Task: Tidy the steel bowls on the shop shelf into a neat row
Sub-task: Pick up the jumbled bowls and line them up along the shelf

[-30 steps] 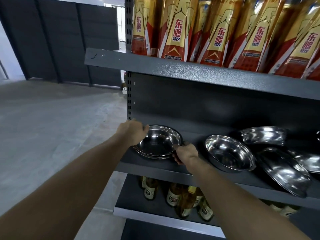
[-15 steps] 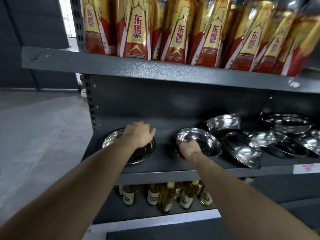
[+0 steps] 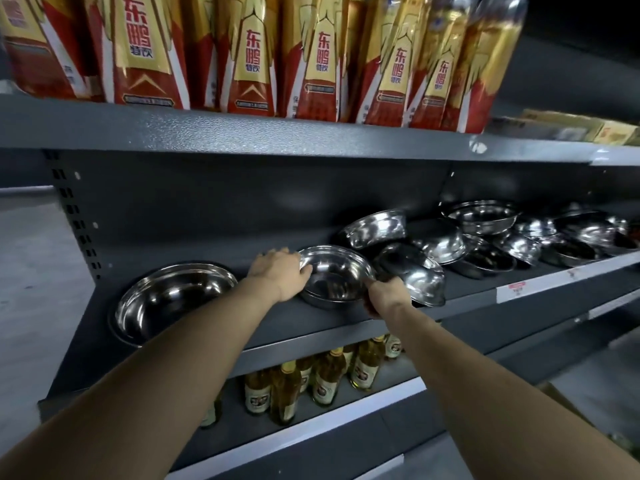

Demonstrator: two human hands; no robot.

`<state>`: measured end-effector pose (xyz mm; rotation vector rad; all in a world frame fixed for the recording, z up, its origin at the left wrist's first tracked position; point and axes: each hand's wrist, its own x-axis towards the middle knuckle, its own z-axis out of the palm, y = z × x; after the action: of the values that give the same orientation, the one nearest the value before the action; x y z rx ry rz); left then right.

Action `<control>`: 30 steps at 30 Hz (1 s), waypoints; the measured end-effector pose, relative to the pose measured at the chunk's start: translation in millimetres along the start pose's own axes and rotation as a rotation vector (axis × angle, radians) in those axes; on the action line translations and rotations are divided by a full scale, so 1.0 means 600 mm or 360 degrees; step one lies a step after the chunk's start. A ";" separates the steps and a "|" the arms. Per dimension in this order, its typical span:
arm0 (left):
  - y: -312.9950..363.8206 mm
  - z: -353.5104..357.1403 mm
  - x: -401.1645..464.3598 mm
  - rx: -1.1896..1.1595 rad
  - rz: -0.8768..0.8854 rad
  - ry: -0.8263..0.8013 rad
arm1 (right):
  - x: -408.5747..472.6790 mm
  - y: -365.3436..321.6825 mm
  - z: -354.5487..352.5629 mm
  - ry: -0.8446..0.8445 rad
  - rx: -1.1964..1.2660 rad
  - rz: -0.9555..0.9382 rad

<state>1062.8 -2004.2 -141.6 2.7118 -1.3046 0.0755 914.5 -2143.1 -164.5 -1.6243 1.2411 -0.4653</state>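
both hands, left hand (image 3: 282,274) and right hand (image 3: 388,295), had left the first bowl (image 3: 169,299) at nine o'clock and gripped the second bowl (image 3: 334,277), row growing.

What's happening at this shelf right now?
A person is tidying steel bowls on a grey shop shelf. The left hand and right hand grip opposite rims of one steel bowl sitting upright on the shelf. A larger bowl sits alone at the left end. To the right, a jumble of bowls lies tilted and overlapping, not yet straightened.
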 end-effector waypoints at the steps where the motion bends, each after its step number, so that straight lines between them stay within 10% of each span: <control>1: 0.007 0.003 0.001 0.0001 -0.0006 -0.0012 | 0.006 0.005 -0.008 0.0005 -0.0001 0.0009; 30: 0.083 -0.001 -0.074 0.0170 -0.0547 -0.0023 | 0.078 0.050 0.009 -0.0761 0.0116 0.0232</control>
<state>996.2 -2000.3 -140.8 2.9879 -0.8417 0.0927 922.3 -2181.1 -204.7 -1.4596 0.9575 -0.0227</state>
